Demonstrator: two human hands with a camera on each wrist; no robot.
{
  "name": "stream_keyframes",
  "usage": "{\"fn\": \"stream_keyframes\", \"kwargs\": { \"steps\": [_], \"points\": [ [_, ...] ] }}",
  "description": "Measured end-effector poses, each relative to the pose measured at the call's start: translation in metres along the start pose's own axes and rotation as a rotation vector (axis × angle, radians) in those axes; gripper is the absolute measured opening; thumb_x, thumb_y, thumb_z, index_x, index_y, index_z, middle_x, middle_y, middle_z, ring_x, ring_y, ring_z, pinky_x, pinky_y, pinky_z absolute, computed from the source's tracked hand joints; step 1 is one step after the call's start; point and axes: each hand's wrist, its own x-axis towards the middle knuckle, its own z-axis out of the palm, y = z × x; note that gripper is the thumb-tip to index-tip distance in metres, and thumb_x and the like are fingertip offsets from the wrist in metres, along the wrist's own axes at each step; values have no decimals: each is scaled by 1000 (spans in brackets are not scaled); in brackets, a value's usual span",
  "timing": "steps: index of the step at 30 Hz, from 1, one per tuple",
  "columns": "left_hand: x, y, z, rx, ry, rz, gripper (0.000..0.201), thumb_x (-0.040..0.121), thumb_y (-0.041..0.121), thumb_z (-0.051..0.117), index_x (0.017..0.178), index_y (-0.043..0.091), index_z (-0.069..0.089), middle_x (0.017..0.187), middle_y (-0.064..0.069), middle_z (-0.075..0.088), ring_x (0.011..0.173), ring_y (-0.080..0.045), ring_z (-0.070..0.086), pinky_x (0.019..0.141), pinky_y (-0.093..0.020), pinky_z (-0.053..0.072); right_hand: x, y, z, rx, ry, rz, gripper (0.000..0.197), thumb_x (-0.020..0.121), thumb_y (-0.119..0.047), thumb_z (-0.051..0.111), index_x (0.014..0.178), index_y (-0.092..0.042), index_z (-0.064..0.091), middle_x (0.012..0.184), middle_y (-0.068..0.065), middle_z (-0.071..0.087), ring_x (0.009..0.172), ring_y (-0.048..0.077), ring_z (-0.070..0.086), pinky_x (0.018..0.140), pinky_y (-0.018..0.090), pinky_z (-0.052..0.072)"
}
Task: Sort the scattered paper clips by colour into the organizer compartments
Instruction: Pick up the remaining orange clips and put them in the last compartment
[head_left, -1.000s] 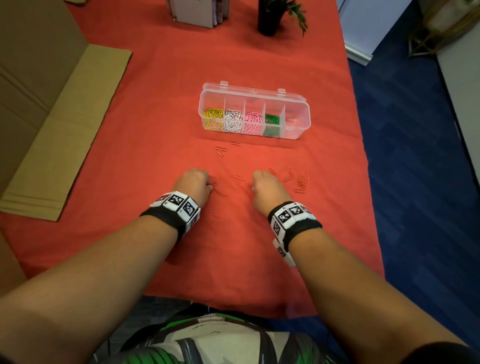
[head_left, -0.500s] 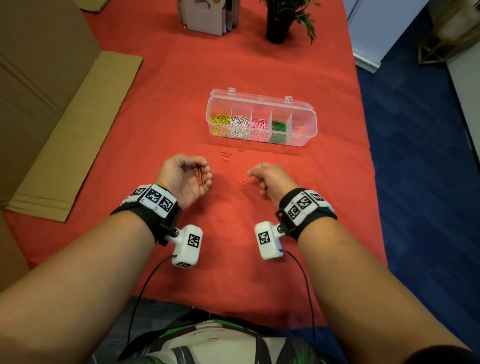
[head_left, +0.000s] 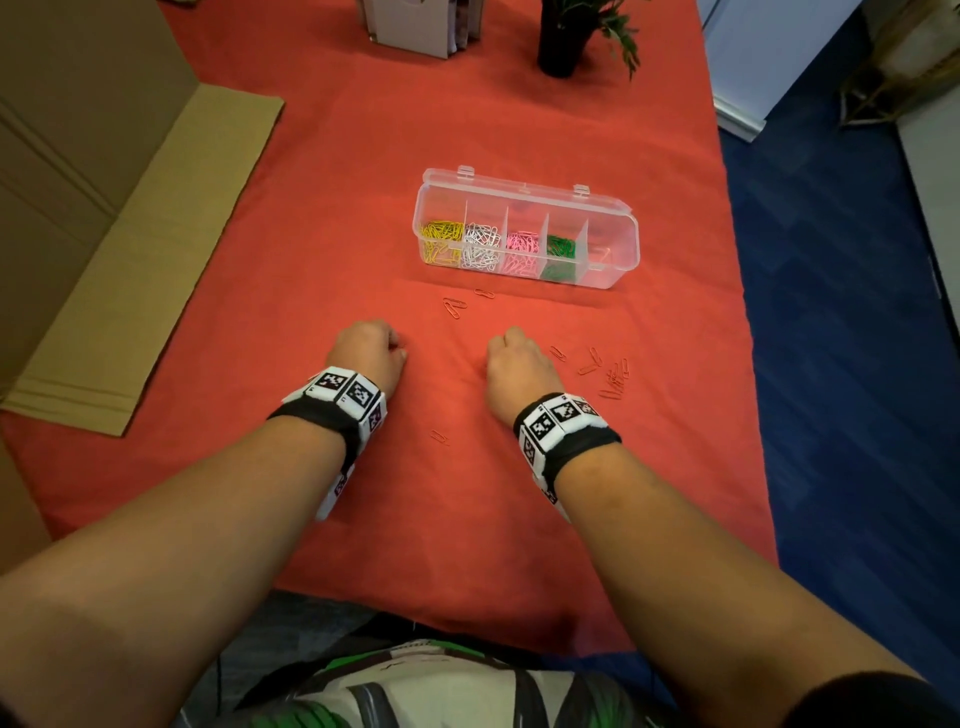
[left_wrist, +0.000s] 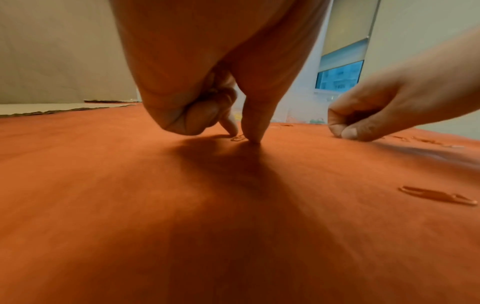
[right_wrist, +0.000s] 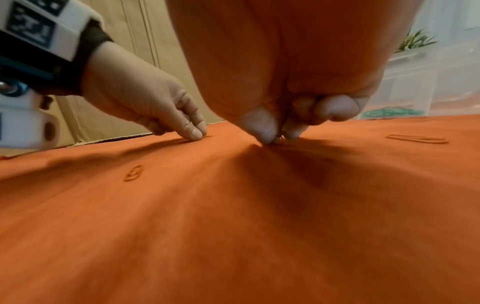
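Both hands are low on the red tablecloth (head_left: 467, 156), in the middle of the head view. The left hand (head_left: 368, 353) has its index finger and thumb pointed down on the cloth with a red paper clip (left_wrist: 237, 138) lying between the tips; the other fingers are curled in. The right hand (head_left: 514, 364) pinches thumb against finger at the cloth; it seems to hold a red clip there, but this part is blurred. More loose red paper clips (head_left: 613, 374) lie right of this hand. The clear organizer (head_left: 621, 218) stands above centre, with yellow, white, pink and green clips in separate compartments. A cardboard sheet (head_left: 156, 249) lies at the left.
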Motion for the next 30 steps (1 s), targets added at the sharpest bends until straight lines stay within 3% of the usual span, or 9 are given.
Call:
{"fn": "stream_keyframes", "kwargs": {
  "steps": [5,9,14,17,20,22,24,26,30],
  "points": [
    [-2,9,2,52,-39,11,26,92,18,45,101,-1,61,109,-25,63,103,-40,57,84,-40,43,-1,23,-11,611,-98,220,15,89,-7,44,96,-15,55,90,6,59,83,21,54,74,23,39],
    [-7,4,3,35,-25,27,23,88,19,55,104,4,61,114,-18,63,107,-36,57,89,-37,43,-13,47,-20,1178,-141,451,28,94,-2,34,88,-17,57,66,-4,47,48,6,42,40,17,34],
    [-12,5,2,71,-52,69,21,87,20,56,98,5,66,113,-17,65,107,-34,58,90,-37,45,-23,65,-32,1695,-99,659,23,91,-8,38,72,-11,50,63,3,42,52,13,42,37,17,39],
    [-16,12,1,141,-99,52,27,91,19,47,95,-2,63,107,-24,65,99,-39,59,83,-39,45,-16,74,-28,1287,-37,637,22,89,-10,49,69,-20,48,63,-2,43,51,11,38,36,17,34],
    [-22,20,-1,27,-131,-20,28,93,19,40,95,-3,58,93,-25,60,88,-37,56,78,-39,42,-7,80,-24,691,43,493,15,82,-10,53,70,-20,53,85,4,61,80,24,59,73,27,49],
    [-29,28,-8,-399,-259,-163,22,90,14,38,77,4,53,72,-17,50,66,-27,48,62,-33,38,-4,79,-21,452,61,420,11,82,-13,52,89,-12,60,108,15,56,99,32,57,92,32,45],
    [-40,35,-16,-935,-446,-359,16,75,12,37,61,12,43,57,-7,42,46,-20,38,50,-24,27,-1,76,-15,268,45,354,26,85,-18,52,106,-4,57,117,19,49,108,37,52,97,37,42],
    [-50,35,-24,-1256,-625,-419,8,59,21,38,58,14,42,53,-3,44,43,-16,38,50,-22,27,-1,71,-10,156,47,297,30,87,-20,51,112,-2,52,119,20,47,112,39,49,95,41,42],
    [-53,27,-21,-1334,-633,-475,15,61,24,41,62,13,51,53,-2,50,44,-14,44,45,-17,35,-6,66,-4,100,36,212,25,88,-11,45,110,-1,49,117,20,47,108,40,49,90,45,43]
  ]
}}
